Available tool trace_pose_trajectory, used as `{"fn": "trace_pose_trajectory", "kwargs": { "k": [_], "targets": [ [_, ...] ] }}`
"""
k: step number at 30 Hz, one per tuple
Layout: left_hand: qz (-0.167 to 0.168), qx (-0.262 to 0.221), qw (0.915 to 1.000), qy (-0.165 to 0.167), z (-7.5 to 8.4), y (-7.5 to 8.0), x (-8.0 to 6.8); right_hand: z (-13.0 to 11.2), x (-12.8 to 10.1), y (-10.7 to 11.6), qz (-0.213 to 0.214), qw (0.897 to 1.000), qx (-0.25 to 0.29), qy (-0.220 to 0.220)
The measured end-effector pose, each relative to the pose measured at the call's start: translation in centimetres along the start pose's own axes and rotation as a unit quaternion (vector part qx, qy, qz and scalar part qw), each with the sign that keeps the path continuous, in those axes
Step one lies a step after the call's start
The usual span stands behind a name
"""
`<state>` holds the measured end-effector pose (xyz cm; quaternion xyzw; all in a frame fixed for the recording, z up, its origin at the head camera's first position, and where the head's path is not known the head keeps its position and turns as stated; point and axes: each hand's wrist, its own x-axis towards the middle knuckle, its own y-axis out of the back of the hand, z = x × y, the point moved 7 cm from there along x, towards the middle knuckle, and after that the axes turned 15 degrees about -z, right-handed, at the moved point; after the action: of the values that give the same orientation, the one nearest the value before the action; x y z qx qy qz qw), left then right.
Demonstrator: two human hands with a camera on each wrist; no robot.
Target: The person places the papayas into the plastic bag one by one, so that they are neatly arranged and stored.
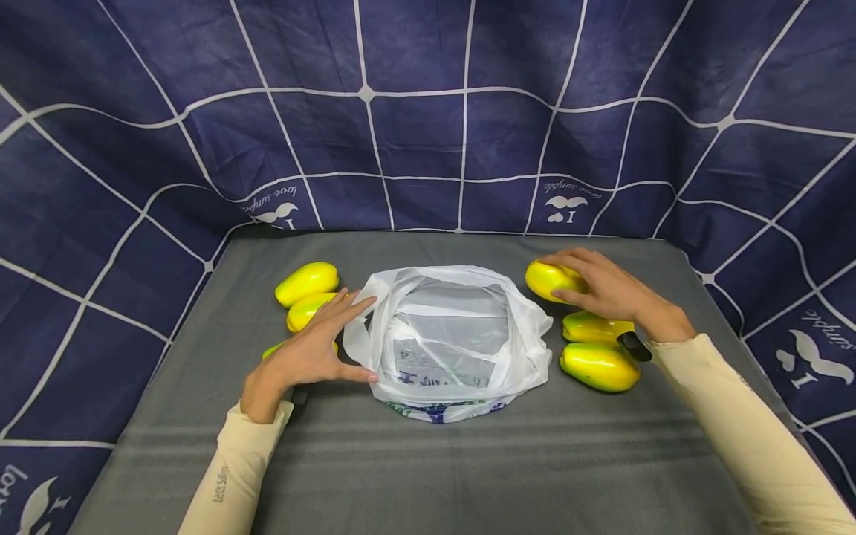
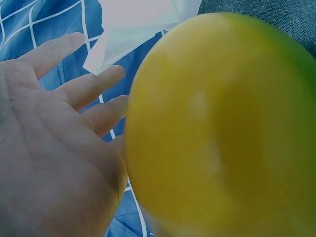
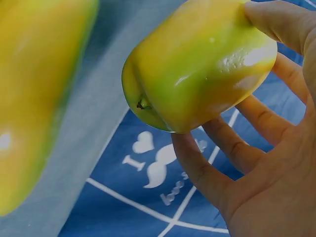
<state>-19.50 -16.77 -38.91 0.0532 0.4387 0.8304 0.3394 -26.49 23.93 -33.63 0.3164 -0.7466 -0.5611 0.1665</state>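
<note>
Here, from the head view, the right hand (image 1: 605, 286) curls round a glossy yellow-green mango (image 1: 550, 279) right of the open white plastic bag (image 1: 448, 334) on the grey worktop (image 1: 468, 461); the pick-up seems underway, a lift over the rim next. The left hand (image 1: 310, 349), spread flat, touches the bag's edge. The left wrist view is blurred by a close mango (image 2: 222, 128). The right wrist view confirms fingers (image 3: 217, 173) cupping fruit.

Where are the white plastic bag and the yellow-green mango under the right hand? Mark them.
white plastic bag (image 1: 528, 327): head view, right rim of its open mouth.
yellow-green mango (image 1: 545, 279): head view, bare left end beside the fingers.
</note>
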Motion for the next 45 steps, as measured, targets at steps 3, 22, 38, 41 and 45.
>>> {"fn": "trace_pose_trajectory", "kwargs": {
  "k": [3, 22, 38, 41, 45],
  "targets": [
    [-0.005, -0.001, 1.0, 0.006, 0.0, 0.0, 0.0, -0.8, 0.2, 0.2, 0.003, 1.0, -0.002, 0.005],
    [-0.006, 0.0, 1.0, 0.006, 0.1, 0.0, 0.1, -5.1, 2.1, -0.2, -0.012, 0.999, 0.0, 0.032],
    [-0.006, 0.004, 0.9999, 0.008, 0.1, 0.0, 0.1, -9.8, 5.0, -3.6, -0.059, 0.994, 0.001, 0.093],
    [-0.007, 0.005, 0.9999, 0.011, 0.0, 0.0, 0.1, -11.0, 5.7, -4.4, -0.073, 0.992, 0.006, 0.107],
    [-0.005, 0.008, 0.9999, 0.011, 0.1, 0.0, 0.1, -12.6, 6.6, -5.5, -0.089, 0.988, 0.005, 0.125]
  ]
}}
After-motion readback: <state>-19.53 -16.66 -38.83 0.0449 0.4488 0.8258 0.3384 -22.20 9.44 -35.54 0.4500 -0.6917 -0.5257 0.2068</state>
